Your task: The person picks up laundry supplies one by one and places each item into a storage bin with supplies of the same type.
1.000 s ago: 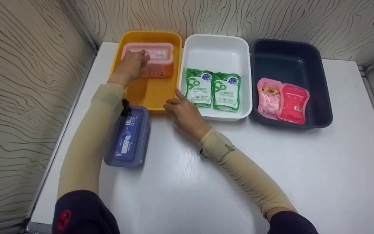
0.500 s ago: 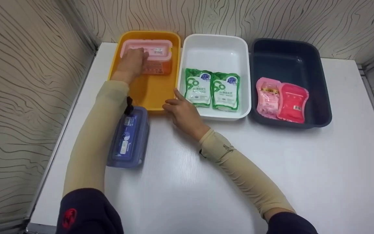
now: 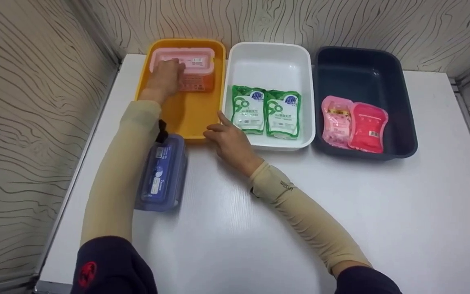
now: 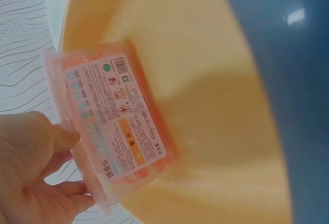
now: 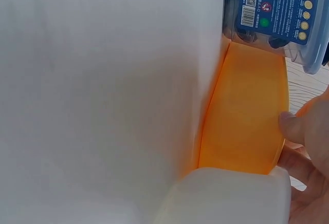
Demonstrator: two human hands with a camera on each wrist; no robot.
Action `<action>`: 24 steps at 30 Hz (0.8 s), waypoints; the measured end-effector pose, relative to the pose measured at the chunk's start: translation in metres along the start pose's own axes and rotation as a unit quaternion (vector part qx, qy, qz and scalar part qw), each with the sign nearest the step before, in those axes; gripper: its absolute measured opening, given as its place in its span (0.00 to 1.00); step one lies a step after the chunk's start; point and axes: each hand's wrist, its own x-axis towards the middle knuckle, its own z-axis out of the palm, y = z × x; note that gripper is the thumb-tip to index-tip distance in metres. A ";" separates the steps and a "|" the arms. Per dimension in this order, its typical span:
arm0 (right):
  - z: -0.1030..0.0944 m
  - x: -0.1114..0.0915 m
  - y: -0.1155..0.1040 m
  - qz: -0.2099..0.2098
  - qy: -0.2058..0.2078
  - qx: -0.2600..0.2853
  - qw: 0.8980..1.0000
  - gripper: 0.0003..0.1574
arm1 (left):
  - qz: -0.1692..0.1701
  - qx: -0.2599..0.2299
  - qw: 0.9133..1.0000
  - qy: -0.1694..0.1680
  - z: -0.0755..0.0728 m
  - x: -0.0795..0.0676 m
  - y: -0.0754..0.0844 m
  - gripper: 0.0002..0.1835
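Note:
In the yellow tray (image 3: 190, 116), toward its back wall, sits a plastic tub with a pink lid (image 3: 198, 62) and an orange-pink body. My left hand (image 3: 163, 79) is over its left part, thumb and fingertips gripping the lid's edge; the left wrist view shows the tub's printed label side (image 4: 121, 116). My right hand (image 3: 233, 145) pinches the yellow tray's front right corner, with the thumb (image 5: 293, 126) on the outside of the rim. A blue lidded tub (image 3: 162, 175) stands in front of the yellow tray, partly hidden by the left forearm.
A white tray (image 3: 269, 67) beside the yellow one holds two green-and-white pouches (image 3: 283, 114). Farther right, a dark blue tray (image 3: 353, 77) contains a pale pink pouch (image 3: 337, 124) and a bright pink one (image 3: 368, 128). A patterned wall panel (image 3: 259, 20) rises behind the trays.
My left hand and the pink-lidded tub have shifted slightly toward the back of the yellow tray. The right hand has stayed at the tray's corner.

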 end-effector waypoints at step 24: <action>-0.007 0.010 -0.021 0.020 -0.014 0.086 0.996 0.18 | 0.119 0.053 0.991 0.040 -0.005 -0.132 -0.025 0.34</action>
